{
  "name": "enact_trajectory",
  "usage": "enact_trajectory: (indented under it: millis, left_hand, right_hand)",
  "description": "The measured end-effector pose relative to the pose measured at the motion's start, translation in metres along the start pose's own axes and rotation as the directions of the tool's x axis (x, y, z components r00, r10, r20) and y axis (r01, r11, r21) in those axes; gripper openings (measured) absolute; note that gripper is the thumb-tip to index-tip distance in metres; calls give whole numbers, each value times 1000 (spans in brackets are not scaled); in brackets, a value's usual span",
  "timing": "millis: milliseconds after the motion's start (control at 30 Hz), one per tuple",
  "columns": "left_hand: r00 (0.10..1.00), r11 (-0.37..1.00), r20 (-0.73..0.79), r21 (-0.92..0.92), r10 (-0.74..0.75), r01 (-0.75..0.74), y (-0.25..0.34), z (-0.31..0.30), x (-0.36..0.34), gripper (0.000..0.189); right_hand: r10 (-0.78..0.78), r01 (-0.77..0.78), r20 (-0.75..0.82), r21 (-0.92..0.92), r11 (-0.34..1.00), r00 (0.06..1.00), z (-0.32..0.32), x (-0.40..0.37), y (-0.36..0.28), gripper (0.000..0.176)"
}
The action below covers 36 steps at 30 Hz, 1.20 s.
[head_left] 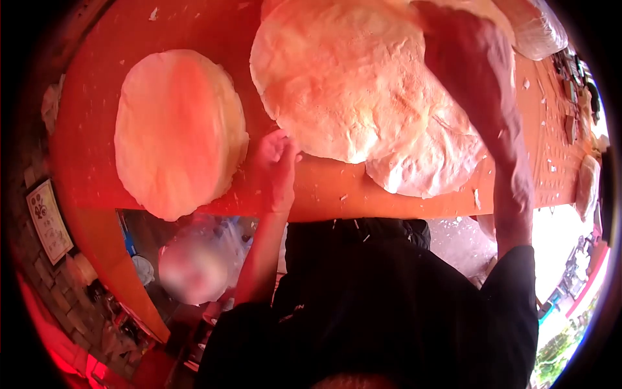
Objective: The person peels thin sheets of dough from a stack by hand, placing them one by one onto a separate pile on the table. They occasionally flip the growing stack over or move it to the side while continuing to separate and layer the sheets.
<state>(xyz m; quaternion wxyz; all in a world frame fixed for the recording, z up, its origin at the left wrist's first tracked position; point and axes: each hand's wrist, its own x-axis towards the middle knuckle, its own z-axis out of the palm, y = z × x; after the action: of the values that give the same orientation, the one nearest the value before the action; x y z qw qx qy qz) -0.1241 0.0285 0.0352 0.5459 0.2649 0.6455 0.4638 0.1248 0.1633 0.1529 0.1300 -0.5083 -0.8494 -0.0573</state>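
Large, pale, thin flatbread sheets point(337, 78) lie overlapping on the orange table, with a smaller crumpled part point(427, 162) near the front edge. To the left rests a thick oval stack of round sheets point(175, 133). Between the stack and the large sheets is my left hand point(280, 154), its fingers curled in beside the large sheet's lower left edge; nothing shows in them. My right arm reaches across the right side of the sheets. My right hand point(447, 23) is over their far part, dark and smeared, and its fingers cannot be made out.
Crumbs lie scattered over the table point(84, 155). A plastic-wrapped bundle point(541, 32) sits at the far right, another bag point(587, 188) at the right edge. Under the table at left is a clear plastic bag point(227, 243). A framed sheet with writing point(49, 220) is at the far left.
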Motion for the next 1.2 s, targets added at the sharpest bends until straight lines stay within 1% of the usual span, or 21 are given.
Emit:
enact_trajectory:
  millis: [33, 67, 133, 167, 233, 267, 333, 367, 467, 533, 600, 667, 767, 833, 933, 1000, 1033, 1067, 1133, 1167, 1200]
  left_hand:
    - [989, 999, -147, 38, -3, 9, -9, -8, -4, 27]
    - [988, 999, -157, 36, -2, 8, -8, -8, -5, 27]
    - [987, 985, -150, -170, -65, 39, -5, -5, -8, 26]
    - [985, 984, -159, -170, -73, 45, -7, -5, -8, 26]
    - [972, 874, 121, -424, -203, 236, -7, -4, 1, 24]
    - [971, 874, 117, -424, -209, 240, -9, -6, 0, 24]
    - [977, 894, 147, -401, -154, 201, -9, -3, 2, 21]
    - [978, 893, 148, -408, -144, 193, -7, -1, 3, 21]
    - [969, 875, 183, -425, -168, 232, 1, -1, 1, 16]
    - [953, 846, 250, -457, -173, 274, -4, -2, 2, 17]
    - [975, 890, 185, -413, -123, 191, -5, 2, -1, 13]
    - [1000, 996, -4, -85, -7, 7, -9, 1, -5, 9]
    - [997, 992, -63, -123, -42, 34, -10, 2, -4, 9]
    - [999, 989, -19, -149, -28, 25, -4, 5, -4, 9]
    - [998, 969, 56, -242, -28, 41, -6, 1, -2, 8]
    - [992, 920, 88, -373, -94, 121, -7, 1, -6, 12]
    - [992, 921, 97, -371, -86, 117, -8, -2, -7, 12]
    - [976, 878, 162, -432, -147, 204, -10, -6, -6, 17]
    - [949, 827, 229, -473, -216, 302, -12, -6, -10, 22]
    - [949, 833, 265, -477, -170, 282, -12, -4, -12, 26]
    - [948, 837, 298, -486, -112, 252, -9, 1, -10, 30]
  right_hand:
    - [-65, 66, -91, 8, 998, 994, -9, -9, -11, 17]
    - [-128, 132, -185, 8, 991, 974, -12, -12, -17, 17]
    - [-52, -10, 265, 227, 974, 963, 39, -40, -31, 19]
    - [-75, 4, 277, 248, 969, 958, 63, -64, -41, 19]
    - [-93, 41, 186, 266, 963, 978, 64, -74, -54, 19]
    - [-94, 40, 191, 270, 962, 977, 57, -79, -57, 19]
    - [-72, -54, 412, 285, 957, 908, 26, -63, -65, 19]
    - [-145, 111, 142, 222, 969, 979, 50, -84, -72, 19]
    - [-117, 20, 271, 337, 941, 955, 74, -90, -84, 18]
    - [-117, 27, 213, 387, 922, 970, 60, -78, -85, 15]
    - [-71, -41, 277, 379, 924, 958, 50, -64, -89, 13]
    - [-56, -53, 271, 378, 924, 961, 52, -66, -90, 12]
    - [-81, -34, 299, 362, 932, 951, 54, -71, -85, 15]
    - [-72, -26, 279, 330, 943, 958, 48, -69, -82, 18]
    - [-125, 115, 15, 285, 951, 992, 44, -70, -92, 18]
    - [-129, 108, 50, 303, 947, 990, 67, -82, -99, 21]
    - [-108, 33, 297, 246, 969, 949, 68, -83, -101, 25]
    - [-104, 33, 290, 241, 970, 951, 72, -82, -96, 25]
    - [-138, 155, -72, 395, 906, 988, 66, -80, -93, 33]
    - [-154, 128, 67, 295, 947, 986, 60, -79, -97, 48]
    - [-155, 131, 57, 301, 945, 986, 59, -79, -104, 48]
